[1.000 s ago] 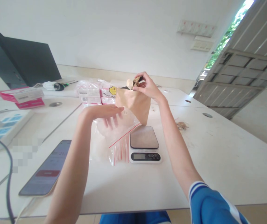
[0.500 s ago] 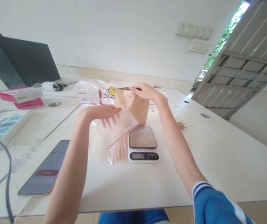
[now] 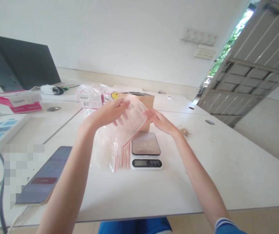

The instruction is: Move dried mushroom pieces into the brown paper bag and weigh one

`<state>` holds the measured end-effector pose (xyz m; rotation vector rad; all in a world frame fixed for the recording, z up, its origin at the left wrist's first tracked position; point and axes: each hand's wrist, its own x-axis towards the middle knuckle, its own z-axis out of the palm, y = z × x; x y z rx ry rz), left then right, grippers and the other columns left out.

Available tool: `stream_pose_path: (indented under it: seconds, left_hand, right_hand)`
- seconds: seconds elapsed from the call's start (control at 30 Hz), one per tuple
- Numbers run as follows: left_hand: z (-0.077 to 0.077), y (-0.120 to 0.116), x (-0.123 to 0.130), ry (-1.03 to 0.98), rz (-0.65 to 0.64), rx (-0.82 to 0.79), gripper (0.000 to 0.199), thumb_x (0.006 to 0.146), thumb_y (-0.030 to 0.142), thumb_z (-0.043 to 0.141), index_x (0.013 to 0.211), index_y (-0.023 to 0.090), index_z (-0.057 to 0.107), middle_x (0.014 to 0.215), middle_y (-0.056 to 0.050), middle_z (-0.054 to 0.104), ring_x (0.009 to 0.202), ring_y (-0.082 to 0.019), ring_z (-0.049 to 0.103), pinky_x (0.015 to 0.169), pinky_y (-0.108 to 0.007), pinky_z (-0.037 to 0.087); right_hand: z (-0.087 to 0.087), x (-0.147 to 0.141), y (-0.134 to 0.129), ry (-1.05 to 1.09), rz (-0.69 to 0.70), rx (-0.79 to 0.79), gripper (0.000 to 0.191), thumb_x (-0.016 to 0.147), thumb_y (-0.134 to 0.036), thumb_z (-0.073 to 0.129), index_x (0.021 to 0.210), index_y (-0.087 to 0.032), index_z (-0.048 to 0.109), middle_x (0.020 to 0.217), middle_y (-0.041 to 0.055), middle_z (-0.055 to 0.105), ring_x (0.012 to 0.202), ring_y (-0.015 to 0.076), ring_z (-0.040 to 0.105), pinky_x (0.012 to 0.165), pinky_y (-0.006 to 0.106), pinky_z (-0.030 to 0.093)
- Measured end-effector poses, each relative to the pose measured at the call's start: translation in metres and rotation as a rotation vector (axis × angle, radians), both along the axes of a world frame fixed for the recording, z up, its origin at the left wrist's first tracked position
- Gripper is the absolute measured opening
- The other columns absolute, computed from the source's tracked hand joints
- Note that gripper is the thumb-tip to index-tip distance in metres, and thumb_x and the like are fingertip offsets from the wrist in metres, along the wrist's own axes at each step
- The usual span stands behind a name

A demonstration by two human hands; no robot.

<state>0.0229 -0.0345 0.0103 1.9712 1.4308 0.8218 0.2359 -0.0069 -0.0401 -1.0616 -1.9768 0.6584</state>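
A brown paper bag (image 3: 146, 101) is standing behind the kitchen scale (image 3: 146, 150), with a stack of zip bags (image 3: 116, 155) lying just left of the scale and a phone (image 3: 44, 175) resting nearer the table's (image 3: 227, 169) edge. The left hand (image 3: 110, 112) is gripping a clear zip bag (image 3: 132, 118) above the scale, fingers closed on it. The right hand (image 3: 161, 121) is reaching its fingertips to the bag's red-striped edge, seemingly touching it, fingers loosely spread.

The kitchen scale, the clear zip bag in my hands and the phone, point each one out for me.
kitchen scale (image 3: 146, 143), head view, on its metal weighing plate.
clear zip bag (image 3: 132, 118), head view, on its front film near the red seal.
phone (image 3: 45, 175), head view, on its screen.
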Motion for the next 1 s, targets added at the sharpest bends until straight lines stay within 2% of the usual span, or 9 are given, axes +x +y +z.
stream_pose_path:
  seconds: [0.1, 0.23, 0.43, 0.5, 0.57, 0.67, 0.77, 0.87, 1.0]
  left_hand:
    - [-0.013, -0.006, 0.015, -0.169, 0.001, 0.145, 0.03, 0.089, 0.048, 0.04, 0.092, 0.02, 0.051, 0.074, -0.003, 0.068, 0.046, -0.012, 0.059, 0.038, -0.019, 0.039]
    - [-0.049, -0.018, 0.025, -0.353, 0.082, 0.15, 0.033, 0.088, 0.051, 0.04, 0.086, 0.02, 0.05, 0.07, 0.0, 0.066, 0.033, -0.007, 0.048, 0.033, -0.018, 0.034]
    - [-0.084, -0.033, 0.0, -0.417, 0.25, 0.053, 0.028, 0.086, 0.048, 0.043, 0.088, 0.021, 0.047, 0.061, 0.004, 0.062, 0.029, -0.007, 0.043, 0.032, -0.018, 0.033]
    - [-0.09, -0.038, -0.017, -0.424, 0.38, 0.019, 0.025, 0.085, 0.046, 0.043, 0.09, 0.021, 0.045, 0.058, 0.005, 0.06, 0.03, -0.009, 0.046, 0.034, -0.019, 0.034]
    - [-0.098, -0.043, -0.032, -0.373, 0.466, -0.04, 0.026, 0.085, 0.046, 0.042, 0.094, 0.022, 0.044, 0.063, 0.002, 0.062, 0.036, -0.013, 0.053, 0.038, -0.023, 0.039]
    - [-0.113, -0.047, -0.043, -0.112, 0.57, -0.059, 0.033, 0.087, 0.049, 0.036, 0.104, 0.021, 0.044, 0.08, -0.008, 0.068, 0.067, -0.026, 0.067, 0.059, -0.036, 0.051]
    - [-0.128, -0.049, -0.037, 0.168, 0.686, 0.081, 0.048, 0.088, 0.043, 0.036, 0.122, 0.01, 0.041, 0.113, -0.025, 0.06, 0.11, -0.039, 0.057, 0.085, -0.051, 0.045]
    - [-0.131, -0.057, -0.025, 0.189, 0.785, 0.232, 0.06, 0.089, 0.042, 0.034, 0.135, 0.005, 0.031, 0.134, -0.029, 0.04, 0.123, -0.044, 0.043, 0.092, -0.057, 0.039]
    - [-0.125, -0.075, -0.01, 0.214, 0.55, 0.359, 0.042, 0.092, 0.04, 0.028, 0.126, 0.023, 0.047, 0.134, -0.016, 0.046, 0.121, -0.033, 0.046, 0.099, -0.051, 0.036]
  right_hand:
    - [-0.002, 0.018, -0.006, 0.029, 0.082, -0.151, 0.05, 0.083, -0.063, 0.047, 0.07, -0.017, 0.058, 0.068, 0.0016, 0.06, 0.065, 0.0134, 0.056, 0.066, 0.027, 0.045]
    - [0.0, 0.03, -0.013, 0.149, 0.027, -0.094, 0.049, 0.079, -0.063, 0.054, 0.061, -0.018, 0.053, 0.056, -0.0013, 0.053, 0.055, 0.0111, 0.05, 0.059, 0.025, 0.042]
    - [-0.02, 0.039, -0.023, 0.005, 0.137, -0.169, 0.047, 0.091, -0.056, 0.038, 0.079, -0.017, 0.062, 0.078, 0.0052, 0.064, 0.07, 0.0147, 0.059, 0.067, 0.029, 0.048]
    - [-0.036, 0.059, -0.016, -0.139, -0.032, -0.148, 0.045, 0.095, -0.049, 0.029, 0.093, -0.018, 0.063, 0.101, 0.0085, 0.066, 0.085, 0.017, 0.062, 0.076, 0.031, 0.049]
    - [-0.056, 0.085, -0.008, -0.435, -0.424, -0.036, 0.033, 0.094, -0.039, 0.034, 0.102, -0.021, 0.061, 0.112, 0.0079, 0.063, 0.103, 0.0196, 0.059, 0.089, 0.035, 0.047]
    - [-0.085, 0.12, 0.0, -0.56, -0.661, -0.03, 0.03, 0.082, -0.026, 0.054, 0.109, -0.012, 0.058, 0.125, 0.0227, 0.051, 0.122, 0.0368, 0.045, 0.099, 0.055, 0.034]
    - [-0.106, 0.135, -0.004, -0.616, -0.737, -0.027, 0.035, 0.079, -0.024, 0.057, 0.111, -0.008, 0.056, 0.128, 0.0282, 0.045, 0.124, 0.0429, 0.04, 0.096, 0.059, 0.034]
    - [-0.112, 0.135, -0.015, -0.655, -0.725, -0.001, 0.025, 0.082, -0.02, 0.05, 0.104, -0.012, 0.057, 0.122, 0.0235, 0.05, 0.119, 0.0378, 0.046, 0.091, 0.05, 0.042]
    - [-0.108, 0.134, -0.03, -0.674, -0.687, 0.028, 0.016, 0.081, -0.017, 0.048, 0.092, -0.018, 0.06, 0.11, 0.0153, 0.058, 0.105, 0.0305, 0.057, 0.087, 0.042, 0.047]
